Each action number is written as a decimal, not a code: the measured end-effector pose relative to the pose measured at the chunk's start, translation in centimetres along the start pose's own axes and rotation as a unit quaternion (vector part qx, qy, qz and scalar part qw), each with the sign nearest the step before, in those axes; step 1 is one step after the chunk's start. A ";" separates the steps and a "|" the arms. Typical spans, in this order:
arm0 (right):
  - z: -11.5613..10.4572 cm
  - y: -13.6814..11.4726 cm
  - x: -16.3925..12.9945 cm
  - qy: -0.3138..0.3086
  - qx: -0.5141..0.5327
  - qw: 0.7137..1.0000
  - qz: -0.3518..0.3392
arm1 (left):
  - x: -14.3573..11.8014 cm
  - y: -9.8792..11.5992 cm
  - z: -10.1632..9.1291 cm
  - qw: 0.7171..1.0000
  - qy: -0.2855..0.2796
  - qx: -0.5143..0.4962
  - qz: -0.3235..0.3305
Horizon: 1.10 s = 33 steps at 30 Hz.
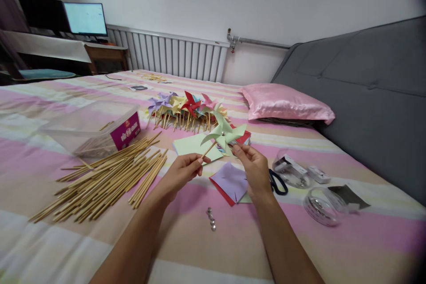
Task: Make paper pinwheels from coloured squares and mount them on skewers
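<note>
My left hand (181,171) pinches the lower end of a thin wooden stick (209,149), fingers narrow around it; the stick's tip is buried behind my fingertips. On its top sits a pale green pinwheel (223,134), held up just above the bed, at twelve o'clock from my hands. My right hand (253,169) has its fingertips closed on the pinwheel's lower blade; whether they grip or only touch it I cannot tell.

At six o'clock from the pinwheel lies a lilac paper square (230,180), partly covering a red sheet. Black scissors (278,182) show at three o'clock, half hidden behind my right wrist. A heap of bare sticks (106,179) spreads at nine o'clock, beside a clear box (93,128) with hazy contents. Finished pinwheels (186,105) lie piled at eleven o'clock. Small metal pins (211,218) lie blurred between my forearms.
</note>
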State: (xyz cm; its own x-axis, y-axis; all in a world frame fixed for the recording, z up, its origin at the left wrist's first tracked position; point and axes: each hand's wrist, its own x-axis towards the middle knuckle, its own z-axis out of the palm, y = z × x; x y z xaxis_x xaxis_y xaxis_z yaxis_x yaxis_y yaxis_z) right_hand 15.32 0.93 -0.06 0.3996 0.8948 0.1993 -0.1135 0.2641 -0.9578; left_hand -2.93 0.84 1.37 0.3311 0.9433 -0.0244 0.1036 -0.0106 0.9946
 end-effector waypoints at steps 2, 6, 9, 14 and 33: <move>0.0 0.0 0.2 0.039 0.016 0.999 0.001 | 0.1 -0.1 0.0 1.000 0.011 -0.002 0.011; -0.1 0.0 0.5 0.094 0.023 0.995 -0.001 | 0.5 -0.6 -0.2 0.998 0.055 -0.017 0.034; 0.0 0.1 0.3 0.071 0.015 0.997 0.009 | 0.7 -1.0 -0.2 0.994 0.082 -0.053 0.045; 0.6 0.3 -0.7 -0.078 -0.053 0.996 0.000 | 1.0 -1.3 -0.3 0.989 0.114 -0.076 0.058; 2.2 1.7 -2.5 -0.310 -0.109 0.944 0.015 | 0.6 -1.3 1.9 0.979 0.077 -0.186 0.009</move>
State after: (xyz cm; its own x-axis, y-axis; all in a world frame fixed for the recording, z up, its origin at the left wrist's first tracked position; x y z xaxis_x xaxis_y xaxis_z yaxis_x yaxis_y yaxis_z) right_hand 12.15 -0.11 -1.74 -0.2181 0.9575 0.1887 0.1006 0.2144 -0.9716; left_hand -1.07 0.81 -0.11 0.1823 0.9831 -0.0193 -0.2601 0.0672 0.9633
